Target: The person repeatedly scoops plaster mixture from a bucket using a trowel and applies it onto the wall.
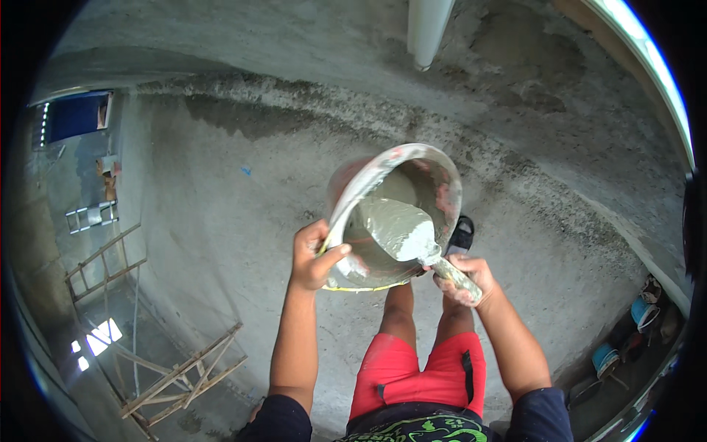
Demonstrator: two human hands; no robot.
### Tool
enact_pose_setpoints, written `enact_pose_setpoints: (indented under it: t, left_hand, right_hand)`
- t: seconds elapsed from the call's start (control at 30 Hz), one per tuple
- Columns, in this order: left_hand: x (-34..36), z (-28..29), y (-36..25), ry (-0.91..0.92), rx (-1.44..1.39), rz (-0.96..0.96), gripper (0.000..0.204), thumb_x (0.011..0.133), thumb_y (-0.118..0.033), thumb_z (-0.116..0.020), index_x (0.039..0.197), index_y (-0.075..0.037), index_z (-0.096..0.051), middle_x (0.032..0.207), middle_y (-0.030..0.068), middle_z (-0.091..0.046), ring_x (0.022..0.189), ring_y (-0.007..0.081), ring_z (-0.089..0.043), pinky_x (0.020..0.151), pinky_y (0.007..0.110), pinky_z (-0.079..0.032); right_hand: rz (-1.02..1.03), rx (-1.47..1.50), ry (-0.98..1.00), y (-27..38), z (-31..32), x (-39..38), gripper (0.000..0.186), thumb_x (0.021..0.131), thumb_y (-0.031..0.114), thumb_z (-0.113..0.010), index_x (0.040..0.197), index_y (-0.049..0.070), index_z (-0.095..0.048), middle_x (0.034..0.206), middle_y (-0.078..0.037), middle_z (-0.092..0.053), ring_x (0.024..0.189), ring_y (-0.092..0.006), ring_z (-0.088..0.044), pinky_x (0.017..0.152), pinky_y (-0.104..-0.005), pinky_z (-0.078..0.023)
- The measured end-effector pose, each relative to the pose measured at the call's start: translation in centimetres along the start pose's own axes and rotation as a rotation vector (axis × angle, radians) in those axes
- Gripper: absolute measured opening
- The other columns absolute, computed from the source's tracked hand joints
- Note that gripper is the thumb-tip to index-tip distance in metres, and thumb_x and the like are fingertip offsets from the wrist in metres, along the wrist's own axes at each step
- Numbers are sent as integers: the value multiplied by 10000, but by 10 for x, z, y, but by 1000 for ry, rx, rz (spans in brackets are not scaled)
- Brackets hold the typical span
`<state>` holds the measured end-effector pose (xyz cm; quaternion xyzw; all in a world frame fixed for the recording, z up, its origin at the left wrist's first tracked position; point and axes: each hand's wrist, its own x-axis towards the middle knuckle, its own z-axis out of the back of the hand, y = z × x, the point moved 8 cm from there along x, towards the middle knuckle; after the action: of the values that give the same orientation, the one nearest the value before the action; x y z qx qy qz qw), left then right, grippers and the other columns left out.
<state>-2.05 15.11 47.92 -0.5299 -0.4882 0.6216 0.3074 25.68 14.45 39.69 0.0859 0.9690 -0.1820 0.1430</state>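
My left hand [314, 254] grips the rim of a round bucket [447, 158], thumb over the edge, and the bucket is tilted so that its mouth faces me. Grey plaster smears its inner wall. In my right hand [467, 280] is the handle of a trowel [401, 227], fingers wrapped round it. The trowel's blade reaches into the bucket's mouth and is coated in wet grey plaster. How much plaster lies at the bottom is hard to make out behind the blade.
A wooden trestle [180, 379] stands at the lower left, with a ladder-like frame [103, 265] beyond it. Blue buckets [605, 359] sit along the right side. A white pipe [429, 33] comes down at the top. My sandalled foot [462, 234] is on the concrete floor [243, 206].
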Motion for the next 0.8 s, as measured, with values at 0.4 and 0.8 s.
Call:
enact_pose_setpoints:
  t: [0.4, 0.8]
  left_hand:
    - [-31, 5, 63, -197, 90, 98, 225, 809, 24, -704, 797, -90, -510, 757, -23, -575, 687, 50, -501, 655, 246, -406]
    - [-89, 11, 118, -206, 78, 265, 261, 821, 63, -697, 761, -88, -493, 741, -33, -552, 679, 46, -486, 625, 255, -392]
  right_hand:
    - [1382, -1435, -662, 136, -93, -91, 308, 939, 196, -698, 1125, 17, -529, 821, -76, -642, 663, -183, -613, 636, -328, -508]
    - [1764, -2103, -1036, 231, -131, -64, 356, 903, 108, -705, 1234, 55, -584, 997, -169, -684, 810, -364, -711, 680, -404, -560]
